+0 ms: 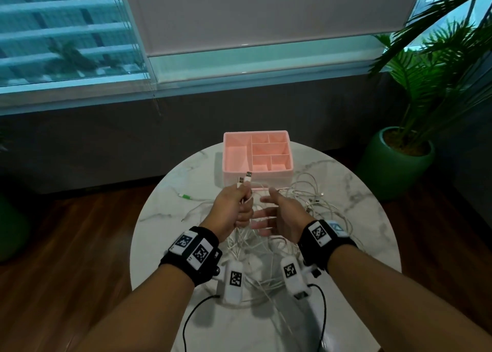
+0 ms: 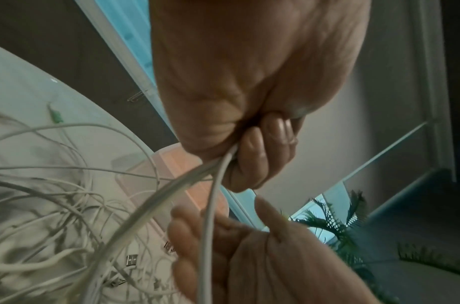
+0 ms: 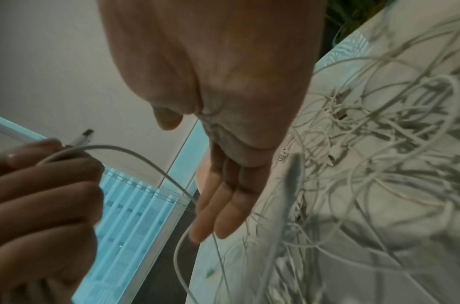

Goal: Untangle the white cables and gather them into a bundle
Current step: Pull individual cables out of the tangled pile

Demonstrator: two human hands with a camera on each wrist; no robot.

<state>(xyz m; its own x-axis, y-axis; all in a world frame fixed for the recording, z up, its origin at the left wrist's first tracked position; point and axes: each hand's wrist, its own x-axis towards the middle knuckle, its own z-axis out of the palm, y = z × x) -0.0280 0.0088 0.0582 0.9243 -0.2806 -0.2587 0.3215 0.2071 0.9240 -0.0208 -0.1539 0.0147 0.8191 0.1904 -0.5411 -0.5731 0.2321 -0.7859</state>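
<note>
Cables (image 1: 300,200), white and knotted, sprawl over the marble table (image 1: 359,205), just in front of the pink organizer box (image 1: 231,152), our landmark. From the head view, the left hand (image 1: 231,208) is fisted around several strands near the box's front wall, two USB plugs (image 1: 245,180) poking up above the knuckles. The right hand (image 1: 279,213) hangs just beside it, fingers straight and loose, holding nothing. A green-tipped connector (image 1: 185,196) lies left of the box; a potted plant (image 1: 399,149) stands far right of it.

Left wrist view: curled fingers (image 2: 254,156) clamp the cords, which run down across the right hand's fingertips and partly hide the box (image 2: 176,162).

Right wrist view: relaxed fingers (image 3: 223,205), one cord brushing past them, the tangle (image 3: 379,164) behind.
</note>
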